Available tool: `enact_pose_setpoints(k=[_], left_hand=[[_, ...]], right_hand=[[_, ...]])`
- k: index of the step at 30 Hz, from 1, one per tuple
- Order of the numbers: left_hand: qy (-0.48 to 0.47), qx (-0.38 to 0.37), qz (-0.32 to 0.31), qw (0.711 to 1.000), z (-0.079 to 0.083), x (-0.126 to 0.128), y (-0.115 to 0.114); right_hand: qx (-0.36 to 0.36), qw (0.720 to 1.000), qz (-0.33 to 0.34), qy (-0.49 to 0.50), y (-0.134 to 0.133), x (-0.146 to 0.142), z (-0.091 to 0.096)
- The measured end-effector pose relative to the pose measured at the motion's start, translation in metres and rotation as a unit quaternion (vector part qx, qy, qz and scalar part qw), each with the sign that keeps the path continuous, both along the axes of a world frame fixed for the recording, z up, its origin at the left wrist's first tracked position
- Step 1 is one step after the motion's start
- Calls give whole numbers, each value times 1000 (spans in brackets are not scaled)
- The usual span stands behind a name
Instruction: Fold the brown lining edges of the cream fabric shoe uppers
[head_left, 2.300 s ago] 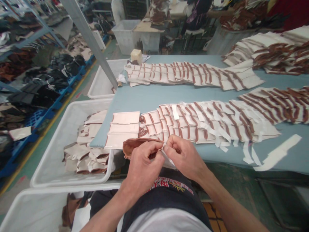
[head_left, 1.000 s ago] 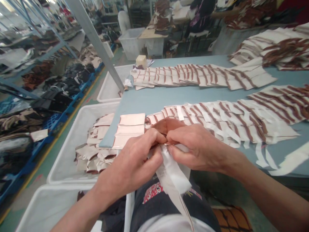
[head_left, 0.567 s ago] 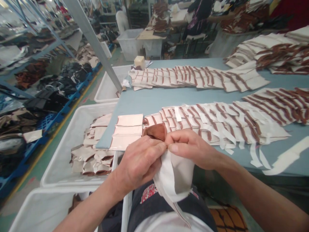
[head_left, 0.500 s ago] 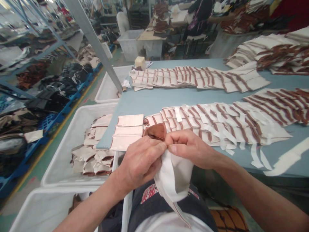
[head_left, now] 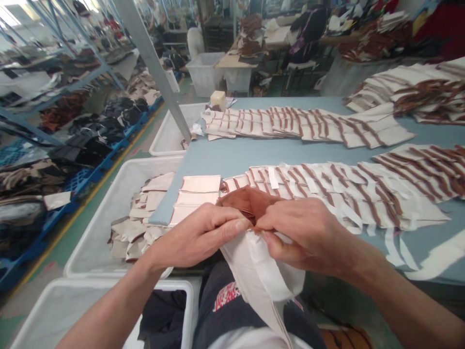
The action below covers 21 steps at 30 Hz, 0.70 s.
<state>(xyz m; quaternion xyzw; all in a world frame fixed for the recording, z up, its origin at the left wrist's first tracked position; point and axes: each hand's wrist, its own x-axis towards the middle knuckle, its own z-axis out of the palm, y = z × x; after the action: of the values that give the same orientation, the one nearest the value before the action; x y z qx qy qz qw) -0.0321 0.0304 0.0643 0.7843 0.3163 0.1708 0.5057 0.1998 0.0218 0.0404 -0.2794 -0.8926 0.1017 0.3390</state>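
Note:
Both hands meet over my lap at the table's front edge, pinching one fabric piece [head_left: 244, 257], cream on the hanging side with a brown part [head_left: 250, 198] showing above the fingers. My left hand [head_left: 207, 232] is closed on its upper edge, thumb on top. Close beside it, my right hand [head_left: 305, 232] grips the same edge with curled fingers. A white strip [head_left: 267, 271] hangs down over the cream cloth from between the hands. Just beyond lie flat pale pieces [head_left: 198, 191] and a long overlapping row of cream and brown pieces [head_left: 308, 179].
A second row [head_left: 290, 123] lies farther back on the blue table [head_left: 207, 157], with a pale yellow block [head_left: 218, 100] at its corner. White bins [head_left: 94, 223] holding cloth stand left. A metal post [head_left: 160, 72] rises by the table corner. A person [head_left: 305, 34] sits in the background.
My hands have shifted slightly along the fabric edge, and more of the brown part shows above them. The right hand has turned more knuckles-up. The whole view has moved a little.

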Motion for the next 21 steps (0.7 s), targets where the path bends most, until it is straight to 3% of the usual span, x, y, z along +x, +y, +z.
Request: enact_pose_setpoints(k=[8,13,18,21], left_hand=[[-31,56,-32,997,-1,4,-3],[-26,2,-32,999,0,4,3],[-7,-116,-33,993,2,5,12],[24,-89,-12,996,5,12,6]], right_hand=[[-13,998,-29,-61,-12,4,3],[42,989,-36,-135,-16,5,4],[80,984,-24,-158,-23,4,12],[49,986,-13,-158,-28,6,16]])
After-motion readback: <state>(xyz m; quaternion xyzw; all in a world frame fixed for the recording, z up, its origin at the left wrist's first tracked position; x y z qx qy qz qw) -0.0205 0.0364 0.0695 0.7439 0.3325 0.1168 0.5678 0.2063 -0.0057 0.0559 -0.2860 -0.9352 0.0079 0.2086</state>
